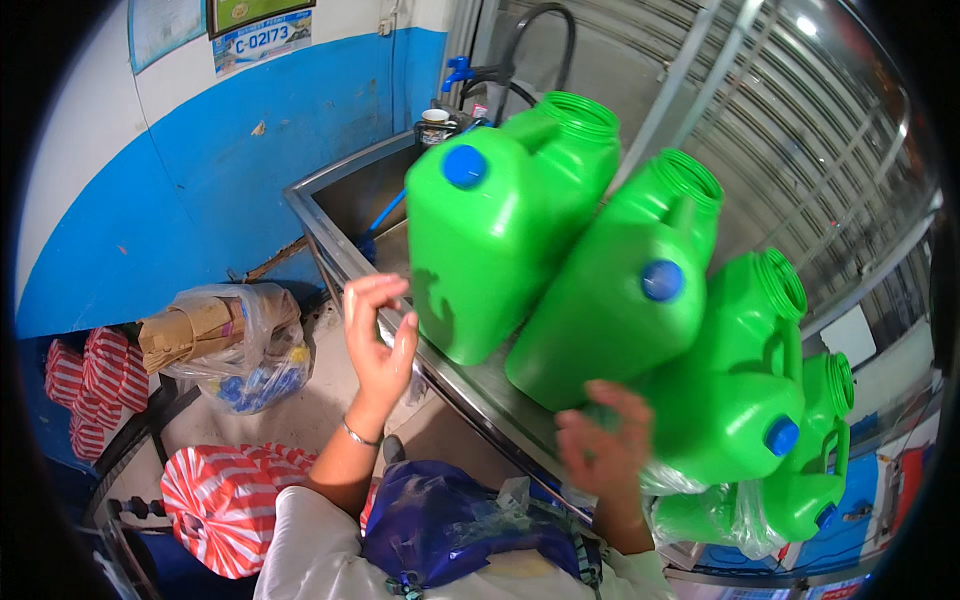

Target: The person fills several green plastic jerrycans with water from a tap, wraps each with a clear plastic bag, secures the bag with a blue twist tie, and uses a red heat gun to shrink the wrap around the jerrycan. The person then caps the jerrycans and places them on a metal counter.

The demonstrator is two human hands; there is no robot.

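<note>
My left hand [379, 334] is raised beside the sink's front rim, fingers curled and apart, holding nothing. Nearest to it stands a green plastic water jug [480, 255] with a blue cap [464, 166] and an uncapped wide mouth. A second green jug [607, 315] leans beside it, also with a blue cap [661, 280]. Blurred, my right hand [607, 439] hovers in front of that jug's base with fingers apart and nothing visible in them; whether it touches a jug I cannot tell. Further right are a third jug [724, 420] and another green jug [814, 480], with transparent plastic around their lower parts.
A stainless steel sink [352, 251] holds the first jugs and a blue-handled brush [386, 210]. Behind are a blue faucet [457, 73] and a black hose [574, 45]. On the left are a plastic bag of blue caps [259, 379] and red-striped bundles [225, 502].
</note>
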